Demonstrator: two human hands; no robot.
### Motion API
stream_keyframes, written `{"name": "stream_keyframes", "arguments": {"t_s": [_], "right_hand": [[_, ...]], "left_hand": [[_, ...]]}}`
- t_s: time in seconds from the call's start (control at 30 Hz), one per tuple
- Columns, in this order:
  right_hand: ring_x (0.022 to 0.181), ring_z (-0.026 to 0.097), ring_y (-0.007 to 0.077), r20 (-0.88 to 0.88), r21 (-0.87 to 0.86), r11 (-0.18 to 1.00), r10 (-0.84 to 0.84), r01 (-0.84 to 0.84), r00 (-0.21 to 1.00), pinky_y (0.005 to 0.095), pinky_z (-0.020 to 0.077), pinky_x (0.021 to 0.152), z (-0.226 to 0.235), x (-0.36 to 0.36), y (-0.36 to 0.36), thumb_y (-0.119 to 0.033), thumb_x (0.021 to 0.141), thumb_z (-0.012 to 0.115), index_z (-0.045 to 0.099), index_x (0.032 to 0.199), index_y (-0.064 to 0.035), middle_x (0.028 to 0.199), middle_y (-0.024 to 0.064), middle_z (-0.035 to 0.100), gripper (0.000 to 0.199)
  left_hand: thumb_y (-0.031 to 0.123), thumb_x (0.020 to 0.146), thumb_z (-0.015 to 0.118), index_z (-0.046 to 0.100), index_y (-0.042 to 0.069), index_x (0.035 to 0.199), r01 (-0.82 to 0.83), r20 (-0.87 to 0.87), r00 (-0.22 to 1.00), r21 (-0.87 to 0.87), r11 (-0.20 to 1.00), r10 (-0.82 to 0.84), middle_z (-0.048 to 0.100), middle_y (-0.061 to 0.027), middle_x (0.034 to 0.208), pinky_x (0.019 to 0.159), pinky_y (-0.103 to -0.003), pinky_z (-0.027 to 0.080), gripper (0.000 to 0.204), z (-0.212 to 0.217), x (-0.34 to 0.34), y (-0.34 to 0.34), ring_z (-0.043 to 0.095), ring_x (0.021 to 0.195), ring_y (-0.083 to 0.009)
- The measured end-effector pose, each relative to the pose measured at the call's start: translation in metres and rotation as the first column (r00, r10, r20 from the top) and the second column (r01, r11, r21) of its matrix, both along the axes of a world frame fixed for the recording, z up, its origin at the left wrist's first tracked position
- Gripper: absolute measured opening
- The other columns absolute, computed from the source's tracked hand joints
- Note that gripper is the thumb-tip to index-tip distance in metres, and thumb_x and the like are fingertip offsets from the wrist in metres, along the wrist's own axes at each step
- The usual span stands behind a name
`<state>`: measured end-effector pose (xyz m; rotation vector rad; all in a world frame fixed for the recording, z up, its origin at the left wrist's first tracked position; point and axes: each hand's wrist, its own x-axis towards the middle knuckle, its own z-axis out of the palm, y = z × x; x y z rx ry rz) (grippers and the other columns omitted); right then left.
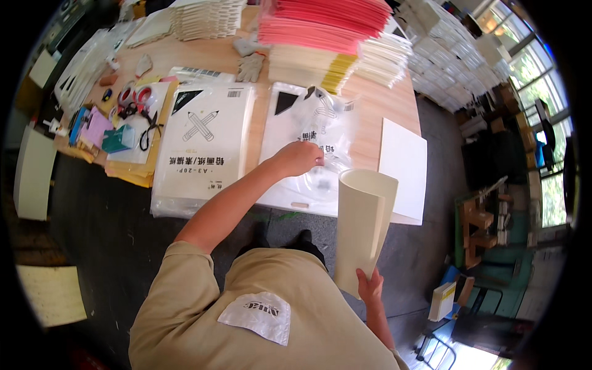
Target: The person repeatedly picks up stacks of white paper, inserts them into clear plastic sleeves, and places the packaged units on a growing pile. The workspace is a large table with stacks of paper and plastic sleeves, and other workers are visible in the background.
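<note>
My left hand is closed on a crumpled clear plastic bag with black print, pulled up over a stack of white packs in front of me. Down at my right side, my right hand grips the lower end of a curved sheaf of cream paper. The sheaf stands upright, its top end near the table's front edge. Left of the bag lies a neat stack of bagged paper packs printed with crossed pencils. A white sheet or board lies flat on the right of the table.
Tall stacks of pink sheets and cream sheets rise at the back. Work gloves lie beside them. Scissors, tape rolls and a teal box crowd the left. Wrapped white stacks stand on the floor beyond.
</note>
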<state>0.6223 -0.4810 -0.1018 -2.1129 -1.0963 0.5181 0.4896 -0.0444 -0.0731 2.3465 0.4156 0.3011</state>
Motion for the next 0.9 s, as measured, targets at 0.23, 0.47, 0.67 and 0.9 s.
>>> {"name": "stream_keyframes", "arguments": {"t_s": [0.23,0.47,0.67,0.9], "right_hand": [[0.072,0.07,0.0363,0.206,0.042,0.999,-0.002,-0.007,0.979,0.0417,0.0545,0.059,-0.009,-0.065,0.002,-0.018,0.088,0.069,0.058,0.122,-0.0041,0.085,0.0171,0.07,0.038],[0.064,0.068,0.0325,0.421,-0.056,0.998,0.012,0.013,0.907,0.0411,0.052,0.051,-0.022,-0.088,0.002,-0.015,0.088,0.068,0.051,0.131,0.0,0.082,0.0156,0.07,0.048],[0.061,0.064,0.0383,0.404,-0.208,0.972,-0.014,0.107,0.914,0.0487,0.0484,0.052,-0.019,-0.09,0.026,-0.019,0.089,0.066,0.047,0.134,-0.0091,0.074,0.0173,0.067,0.05],[0.069,0.066,0.0391,0.353,-0.331,0.94,0.045,0.08,0.935,0.0512,0.0515,0.061,-0.035,-0.06,0.09,-0.025,0.094,0.056,0.052,0.126,-0.0069,0.082,0.0171,0.068,0.038]], "left_hand": [[0.019,0.086,0.063,0.072,0.004,0.088,-0.045,0.131,0.99,0.018,0.999,0.042,0.069,-0.0143,0.086,0.076,-0.041,0.052,0.016,0.016,0.011,-0.015,0.065,0.082,-0.0331],[0.02,0.087,0.063,0.069,0.005,0.08,-0.185,0.161,0.974,0.154,0.971,0.16,0.063,-0.013,0.079,0.062,-0.044,0.052,0.018,0.051,0.015,-0.039,0.064,0.068,-0.0337],[0.012,0.085,0.059,0.06,0.003,0.088,0.084,0.186,0.971,0.33,0.94,-0.152,0.061,-0.013,0.079,0.054,-0.041,0.054,0.009,0.045,0.018,-0.116,0.066,0.065,-0.0322],[0.008,0.079,0.06,0.061,0.003,0.092,0.259,0.104,0.929,0.506,0.822,-0.356,0.06,-0.0075,0.081,0.052,-0.031,0.055,0.014,0.026,0.01,-0.178,0.067,0.062,-0.0214]]}}
